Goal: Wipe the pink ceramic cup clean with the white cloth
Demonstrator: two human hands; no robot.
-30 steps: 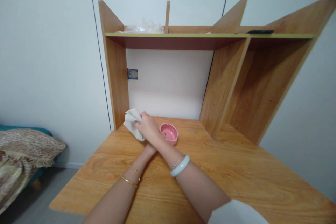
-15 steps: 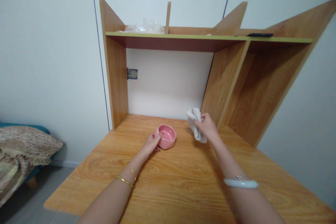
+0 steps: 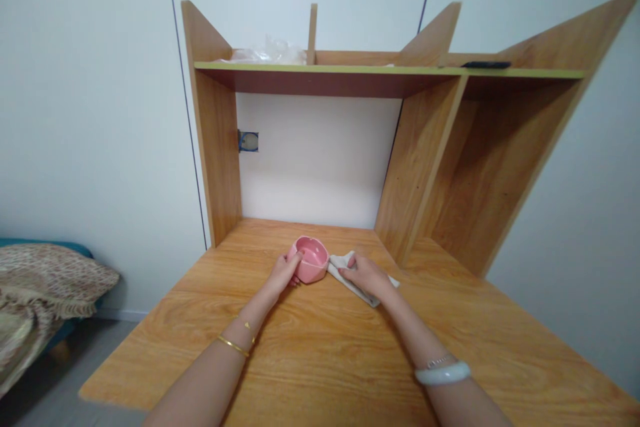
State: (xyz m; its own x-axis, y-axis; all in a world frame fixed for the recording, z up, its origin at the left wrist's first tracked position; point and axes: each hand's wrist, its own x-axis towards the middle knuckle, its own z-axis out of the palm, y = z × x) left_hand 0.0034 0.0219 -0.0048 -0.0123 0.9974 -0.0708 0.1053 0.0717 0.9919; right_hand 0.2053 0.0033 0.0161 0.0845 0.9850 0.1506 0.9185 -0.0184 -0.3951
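- I see the shelf unit (image 3: 320,69) across the back; its upper left compartment holds a clear plastic bag (image 3: 273,52), and its upper right one a dark flat object (image 3: 486,65).
- Below it, I have the worktop (image 3: 325,360).
- On that lies the pale cloth (image 3: 364,296), my biggest change: half a second ago it hung folded near the divider, and now it is down flat, its left end close against the bowl's right side. I can't tell whether they touch.
- The right hand (image 3: 370,275) has come down with it, bent fingers grasping it.
- The left hand (image 3: 283,275) still grips the bowl's left side.
- The pink bowl (image 3: 311,271) stays upright towards the worktop's back, the left thumb reaching over its rim inside.
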